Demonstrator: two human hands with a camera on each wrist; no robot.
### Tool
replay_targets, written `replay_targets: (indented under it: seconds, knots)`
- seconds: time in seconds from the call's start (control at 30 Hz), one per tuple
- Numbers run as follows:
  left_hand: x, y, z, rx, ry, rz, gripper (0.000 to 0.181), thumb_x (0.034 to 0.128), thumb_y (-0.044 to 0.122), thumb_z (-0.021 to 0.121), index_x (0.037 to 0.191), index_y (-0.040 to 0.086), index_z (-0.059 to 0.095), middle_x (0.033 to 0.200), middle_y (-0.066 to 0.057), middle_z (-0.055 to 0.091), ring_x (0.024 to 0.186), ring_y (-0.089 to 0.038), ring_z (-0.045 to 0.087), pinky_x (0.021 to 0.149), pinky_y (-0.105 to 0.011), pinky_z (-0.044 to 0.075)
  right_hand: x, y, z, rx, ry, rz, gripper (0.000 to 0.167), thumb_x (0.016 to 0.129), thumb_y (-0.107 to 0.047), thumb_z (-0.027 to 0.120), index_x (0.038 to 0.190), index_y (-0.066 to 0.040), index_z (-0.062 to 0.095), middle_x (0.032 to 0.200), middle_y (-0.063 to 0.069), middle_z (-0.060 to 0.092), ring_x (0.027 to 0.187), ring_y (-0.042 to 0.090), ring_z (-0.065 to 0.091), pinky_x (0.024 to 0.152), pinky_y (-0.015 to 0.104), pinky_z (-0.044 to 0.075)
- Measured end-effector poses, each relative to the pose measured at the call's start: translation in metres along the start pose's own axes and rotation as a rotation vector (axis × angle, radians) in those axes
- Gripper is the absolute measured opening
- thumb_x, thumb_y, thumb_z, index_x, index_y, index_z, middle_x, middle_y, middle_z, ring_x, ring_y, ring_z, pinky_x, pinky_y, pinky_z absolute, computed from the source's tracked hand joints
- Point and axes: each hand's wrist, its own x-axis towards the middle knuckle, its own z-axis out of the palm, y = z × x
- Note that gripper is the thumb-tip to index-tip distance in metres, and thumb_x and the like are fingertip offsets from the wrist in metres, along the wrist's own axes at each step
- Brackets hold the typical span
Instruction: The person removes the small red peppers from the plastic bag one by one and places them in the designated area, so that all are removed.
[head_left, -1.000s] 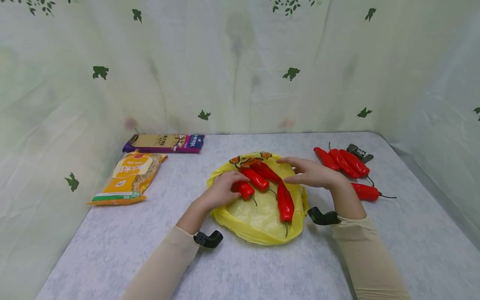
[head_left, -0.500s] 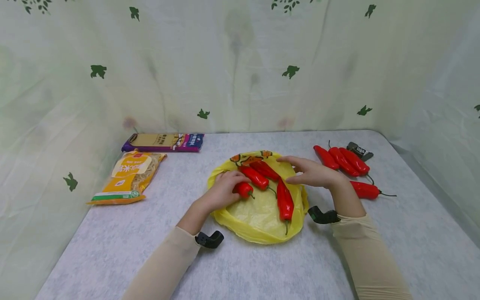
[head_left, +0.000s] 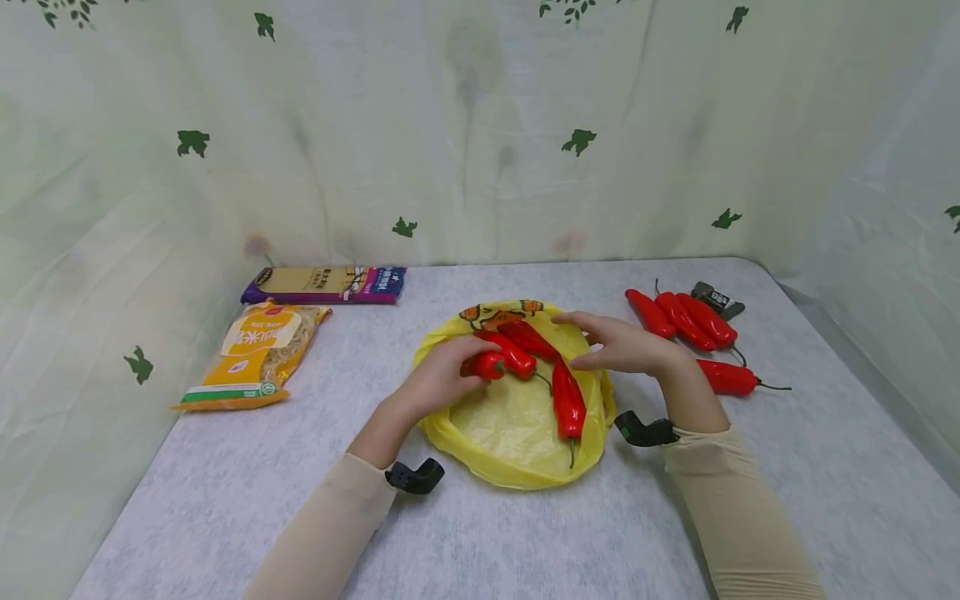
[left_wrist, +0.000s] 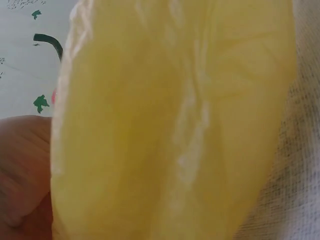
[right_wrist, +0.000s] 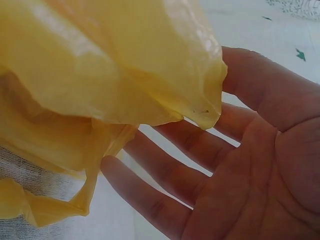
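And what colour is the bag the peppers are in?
The bag is yellow, clearest in the head view.

this looks like a curtained filming booth: pale, leaf-print curtains close in a mottled grey desk at the back and both sides, and a black camera sits at each wrist.

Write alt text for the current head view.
A person's left hand holds a red pepper inside an open yellow bag containing more peppers, the right hand at its rim. On the pale table, four loose peppers lie to the right, two packages to the left.
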Motion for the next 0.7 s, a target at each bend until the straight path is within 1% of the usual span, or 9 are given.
replay_targets:
  seconds: [0.13,0.3,0.57,0.7]
  knots:
    - [-0.001,0.002,-0.002,-0.027,0.039,0.025,0.048,0.0879,0.016,0.076,0.134,0.018,0.063,0.133,-0.003,0.065,0.123,-0.023,0.059,0.106,-0.042,0.050,0.001,0.001,0.000,-0.010,-0.005,0.012,0.071,0.091,-0.025,0.069,0.154,-0.024,0.035,0.163,0.010,0.031,0.144,0.040,0.035,0.109,0.059,0.045]
    - [-0.002,0.006,-0.007,-0.098,0.087,0.056,0.048,0.0864,0.017,0.078,0.133,0.017,0.064,0.130,-0.005,0.066,0.120,-0.025,0.062,0.105,-0.044,0.052,0.002,0.002,0.001,-0.006,-0.009,0.017,0.072,0.091,-0.024,0.070,0.154,-0.024,0.036,0.163,0.010,0.032,0.145,0.038,0.034,0.109,0.059,0.044]
    - [-0.004,0.014,-0.020,-0.215,0.118,0.031,0.051,0.0872,0.020,0.077,0.136,0.016,0.062,0.134,-0.003,0.065,0.124,-0.026,0.061,0.105,-0.046,0.052,0.002,0.001,0.001,-0.002,-0.010,0.010,0.072,0.091,-0.023,0.070,0.154,-0.023,0.036,0.163,0.010,0.032,0.146,0.037,0.033,0.110,0.060,0.043]
    - [-0.007,0.016,-0.031,-0.246,0.170,0.027,0.051,0.0872,0.021,0.077,0.136,0.018,0.062,0.130,-0.004,0.067,0.120,-0.025,0.063,0.104,-0.045,0.053,0.002,0.001,0.001,-0.007,-0.011,0.008,0.072,0.091,-0.023,0.070,0.154,-0.023,0.036,0.162,0.010,0.033,0.145,0.037,0.034,0.110,0.060,0.043]
